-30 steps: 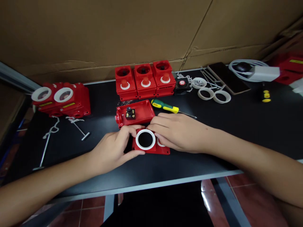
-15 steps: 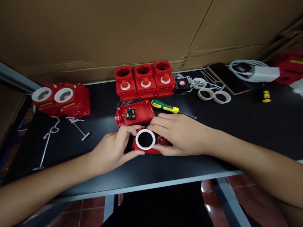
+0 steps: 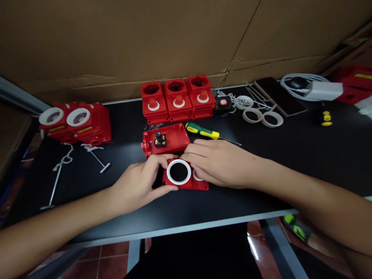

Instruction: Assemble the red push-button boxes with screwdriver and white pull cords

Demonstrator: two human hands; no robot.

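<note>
A red cover (image 3: 200,185) with a white ring (image 3: 188,179) around a dark round opening lies near the front of the black table. My left hand (image 3: 142,178) grips its left end between thumb and fingers. Over the right part rests my right hand (image 3: 217,162), fingers bent and pressed together beside the ring, partly hiding a smaller white ring (image 3: 196,177). Just behind them sits an open red box (image 3: 178,137) holding a small black switch block (image 3: 160,140). A green and yellow screwdriver (image 3: 203,131) lies behind my right hand.
Three red boxes (image 3: 178,110) stand at the back. More red boxes with white rings (image 3: 95,122) are at the left, near metal rods with cord (image 3: 55,186). White rings (image 3: 272,119), a phone (image 3: 279,97) and a white charger (image 3: 325,91) lie at the right.
My right thumb has drawn in from the cover's front edge, so the cover's front right corner and part of the small white ring now show. A green and grey object appears below the table.
</note>
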